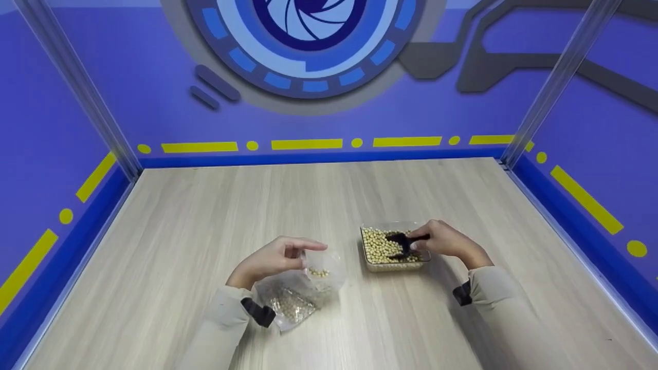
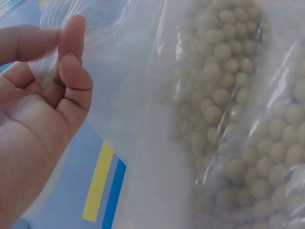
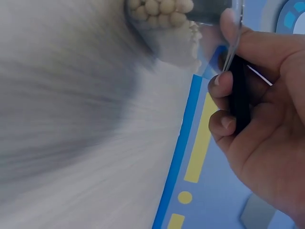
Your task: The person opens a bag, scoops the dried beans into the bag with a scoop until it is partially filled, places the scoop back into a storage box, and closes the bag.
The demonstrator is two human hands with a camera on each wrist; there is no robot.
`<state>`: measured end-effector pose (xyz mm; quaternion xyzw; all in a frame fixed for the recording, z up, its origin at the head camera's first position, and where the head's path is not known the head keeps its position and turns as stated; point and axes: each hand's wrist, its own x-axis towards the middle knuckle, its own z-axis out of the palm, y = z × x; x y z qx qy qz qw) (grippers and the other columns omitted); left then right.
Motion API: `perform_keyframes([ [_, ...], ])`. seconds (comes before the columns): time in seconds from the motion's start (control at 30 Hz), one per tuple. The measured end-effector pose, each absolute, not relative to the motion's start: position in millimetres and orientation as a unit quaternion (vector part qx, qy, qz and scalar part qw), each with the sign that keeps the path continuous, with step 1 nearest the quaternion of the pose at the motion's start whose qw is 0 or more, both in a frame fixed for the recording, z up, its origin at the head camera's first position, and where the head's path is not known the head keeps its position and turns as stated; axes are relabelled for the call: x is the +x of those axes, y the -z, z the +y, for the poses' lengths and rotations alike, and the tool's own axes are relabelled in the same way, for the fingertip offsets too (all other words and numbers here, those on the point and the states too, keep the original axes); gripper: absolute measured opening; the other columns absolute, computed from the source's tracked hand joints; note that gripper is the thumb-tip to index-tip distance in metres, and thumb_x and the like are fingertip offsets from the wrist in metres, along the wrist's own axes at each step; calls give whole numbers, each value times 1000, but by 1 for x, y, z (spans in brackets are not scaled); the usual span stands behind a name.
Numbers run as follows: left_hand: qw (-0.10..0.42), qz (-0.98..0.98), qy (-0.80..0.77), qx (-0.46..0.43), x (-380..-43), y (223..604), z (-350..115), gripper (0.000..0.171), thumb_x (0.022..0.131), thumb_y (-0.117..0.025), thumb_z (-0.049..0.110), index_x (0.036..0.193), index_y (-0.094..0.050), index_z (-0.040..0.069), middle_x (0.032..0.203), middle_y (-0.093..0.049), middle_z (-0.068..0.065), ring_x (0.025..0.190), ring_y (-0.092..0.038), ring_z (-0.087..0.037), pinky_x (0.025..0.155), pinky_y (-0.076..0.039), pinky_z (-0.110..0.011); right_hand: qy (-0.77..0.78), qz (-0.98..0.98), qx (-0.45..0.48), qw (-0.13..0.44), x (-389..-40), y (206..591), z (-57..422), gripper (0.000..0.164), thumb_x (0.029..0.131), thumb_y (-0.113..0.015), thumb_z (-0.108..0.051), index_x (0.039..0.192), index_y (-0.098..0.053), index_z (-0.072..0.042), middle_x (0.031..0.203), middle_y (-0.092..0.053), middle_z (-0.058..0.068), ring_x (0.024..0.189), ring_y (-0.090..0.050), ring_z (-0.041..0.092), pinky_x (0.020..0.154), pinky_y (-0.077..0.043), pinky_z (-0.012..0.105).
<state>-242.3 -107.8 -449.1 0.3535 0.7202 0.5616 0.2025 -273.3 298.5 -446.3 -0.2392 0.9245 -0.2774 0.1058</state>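
My left hand (image 1: 275, 260) pinches the top edge of a clear zip bag (image 2: 138, 95) between thumb and fingers, its mouth held apart. Pale round beans (image 2: 219, 62), like soybeans, fill the lower part of the bag, which slumps on the table. To the right, a clear rectangular container (image 1: 393, 266) holds many more of the yellowish beans (image 1: 378, 246). Over its right rim reaches my right hand (image 1: 446, 238), its fingers curled round the handle of a small black scoop (image 1: 403, 245). The scoop's head lies among the beans.
The wooden table (image 1: 247, 205) runs back to a blue printed wall (image 1: 329, 123). Side walls with metal corner posts (image 1: 77, 82) stand at left and right. A black wrist camera (image 1: 258, 312) sits on the left sleeve, near the bag.
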Motion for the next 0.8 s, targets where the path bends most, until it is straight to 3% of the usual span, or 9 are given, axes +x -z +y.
perform_keyframes([
  [0.27,199,727,-555,353,-242,448,-109,42,88,-55,-7,129,-59,-1,129,-58,-22,65,-40,-2,61,-40,-13,247,932,-251,90,-269,441,294,29,88,-67,-10,113,-69,3,107,-70,21,89,-68,23,69,-50,30],
  [0.43,200,724,-556,356,-243,448,-109,43,87,-55,-7,130,-58,-1,122,-58,-25,66,-40,-2,62,-40,-13,248,932,-255,74,-267,439,294,30,87,-67,-6,116,-68,3,106,-71,20,77,-64,15,66,-46,28],
  [0.57,199,723,-554,362,-244,448,-109,41,89,-58,-3,130,-58,-1,120,-59,-27,67,-41,-2,62,-39,-13,243,929,-273,56,-268,441,296,29,86,-67,-3,114,-69,4,105,-71,20,81,-65,15,69,-51,30],
  [0.8,196,724,-552,364,-243,449,-112,41,89,-59,-1,130,-57,-1,121,-60,-26,69,-45,-2,62,-40,-14,250,920,-300,32,-270,443,294,26,84,-67,2,110,-70,6,103,-71,21,93,-69,33,77,-56,41],
])
